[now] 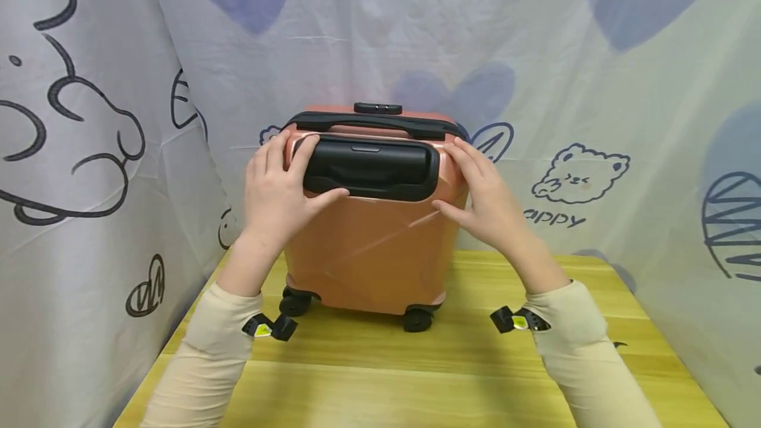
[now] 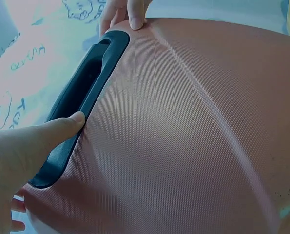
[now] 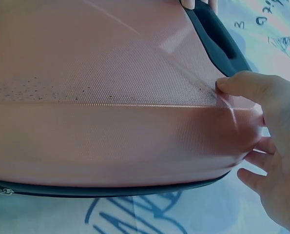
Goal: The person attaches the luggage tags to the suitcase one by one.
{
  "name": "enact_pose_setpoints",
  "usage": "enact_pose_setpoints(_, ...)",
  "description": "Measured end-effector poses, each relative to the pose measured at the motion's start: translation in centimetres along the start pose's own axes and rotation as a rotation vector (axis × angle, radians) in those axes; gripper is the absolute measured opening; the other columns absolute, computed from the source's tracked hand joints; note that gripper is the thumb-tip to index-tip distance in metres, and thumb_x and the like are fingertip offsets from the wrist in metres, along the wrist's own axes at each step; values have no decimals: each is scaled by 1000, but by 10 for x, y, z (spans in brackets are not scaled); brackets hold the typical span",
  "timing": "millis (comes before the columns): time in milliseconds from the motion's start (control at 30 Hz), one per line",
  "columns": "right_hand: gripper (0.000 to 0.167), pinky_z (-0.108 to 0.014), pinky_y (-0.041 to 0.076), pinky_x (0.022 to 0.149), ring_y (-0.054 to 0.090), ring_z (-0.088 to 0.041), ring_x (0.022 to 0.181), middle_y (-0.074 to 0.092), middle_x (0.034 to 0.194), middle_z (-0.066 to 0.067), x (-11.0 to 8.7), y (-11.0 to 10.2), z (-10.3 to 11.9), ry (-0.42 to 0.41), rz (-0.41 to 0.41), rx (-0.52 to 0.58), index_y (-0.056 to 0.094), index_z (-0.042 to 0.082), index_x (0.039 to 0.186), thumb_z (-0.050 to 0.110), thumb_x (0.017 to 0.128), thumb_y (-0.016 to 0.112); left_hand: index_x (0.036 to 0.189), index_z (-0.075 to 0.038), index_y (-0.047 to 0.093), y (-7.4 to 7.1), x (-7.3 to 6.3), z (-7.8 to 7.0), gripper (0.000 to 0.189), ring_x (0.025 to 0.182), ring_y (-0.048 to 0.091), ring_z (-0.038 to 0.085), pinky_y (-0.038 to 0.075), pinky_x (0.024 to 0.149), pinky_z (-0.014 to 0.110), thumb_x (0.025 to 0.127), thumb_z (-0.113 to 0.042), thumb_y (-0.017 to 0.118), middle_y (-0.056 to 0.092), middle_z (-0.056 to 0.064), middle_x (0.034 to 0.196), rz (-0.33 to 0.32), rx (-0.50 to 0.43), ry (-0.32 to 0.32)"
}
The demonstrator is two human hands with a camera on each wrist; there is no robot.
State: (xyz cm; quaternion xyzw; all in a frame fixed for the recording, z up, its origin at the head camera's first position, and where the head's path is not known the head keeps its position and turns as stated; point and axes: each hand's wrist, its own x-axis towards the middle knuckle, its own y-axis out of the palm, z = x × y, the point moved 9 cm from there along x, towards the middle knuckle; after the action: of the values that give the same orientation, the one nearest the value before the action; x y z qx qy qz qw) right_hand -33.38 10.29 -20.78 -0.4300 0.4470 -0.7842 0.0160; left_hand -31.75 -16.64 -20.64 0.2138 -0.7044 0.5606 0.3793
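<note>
A pinkish-orange hard-shell suitcase (image 1: 368,249) stands upright on its wheels, a black recessed panel (image 1: 368,170) set in its upper front. My left hand (image 1: 276,187) grips the upper left corner; its thumb lies on the panel's lower edge, as the left wrist view also shows. Around the upper right corner is my right hand (image 1: 490,200), its thumb pressing the shell just beside the panel and its fingers along the side. In the right wrist view, that thumb (image 3: 232,84) touches the textured shell (image 3: 135,122). A black carry handle (image 1: 368,125) spans the top of the suitcase.
Under the suitcase is a yellow wood-grain table (image 1: 357,382). White cloth (image 1: 380,18) printed with hearts and cartoon animals hangs behind and at both sides. Black wheels (image 1: 418,320) touch the tabletop. A small dark lock-like piece (image 1: 378,108) sits at the top back.
</note>
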Motion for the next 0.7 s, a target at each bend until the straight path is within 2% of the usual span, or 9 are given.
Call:
enact_pose_setpoints(300,84,-60,30,113,29,-34,146,30,160,-7,-14,-18,-31,52,57,-11,34,16,151,21,81,80,145,-24,42,12,5,-33,89,129,39,40,34,105,57,73,-69,70,38,20,147,-20,13,53)
enact_pose_setpoints(533,85,-62,32,111,31,-36,145,31,159,-10,-24,-35,-53,33,61,-33,33,16,150,17,80,80,145,-22,42,19,10,-60,91,124,42,36,37,100,52,73,-68,71,45,18,139,-43,37,138)
enact_pose_setpoints(700,88,-64,32,110,33,-39,143,29,160,-10,-32,-46,-69,31,80,-59,31,18,152,17,79,81,148,-18,40,26,13,-74,98,120,44,35,38,101,50,71,-67,74,46,16,138,-35,47,167)
